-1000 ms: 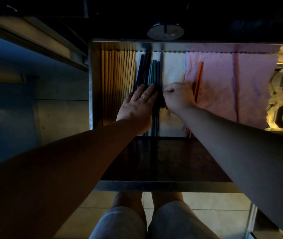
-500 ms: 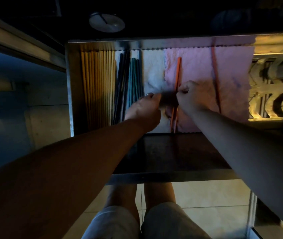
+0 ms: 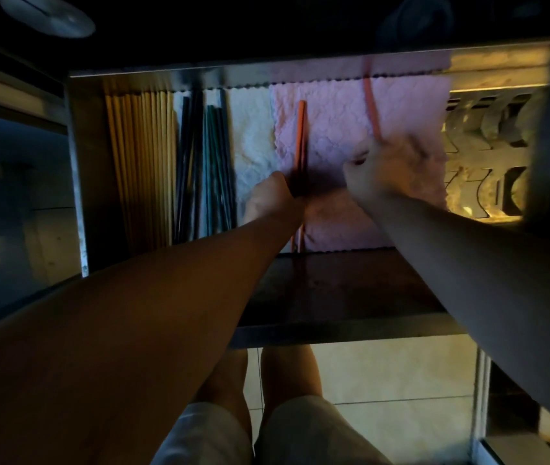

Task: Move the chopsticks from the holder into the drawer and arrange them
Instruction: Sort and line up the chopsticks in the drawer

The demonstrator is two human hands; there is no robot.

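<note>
Nearest the person is the drawer (image 3: 334, 330), pulled open, front rim at knee level, with both arms reaching in over it. The left hand (image 3: 272, 196) has come off the dark bundle it was pressing a second ago. It now sits against the near half of the orange pair (image 3: 300, 135); its fingertips are hidden, so can't tell if it grips or only steadies. The right hand (image 3: 381, 167) is blurred and has jumped right from that pair. Its fingers are curled and seem to pinch the near end of the lone orange chopstick (image 3: 371, 105), which runs away from the grip toward the back wall. Both oranges lie on the pink cloth (image 3: 334, 129).

Left of the left hand, past the white cloth (image 3: 253, 129), are the green chopsticks (image 3: 215, 156), dark chopsticks (image 3: 188, 156) and wooden chopsticks (image 3: 139, 156), lying in rows, untouched now. Likely those groups are done and the stray orange one is being brought to its pair.
</note>
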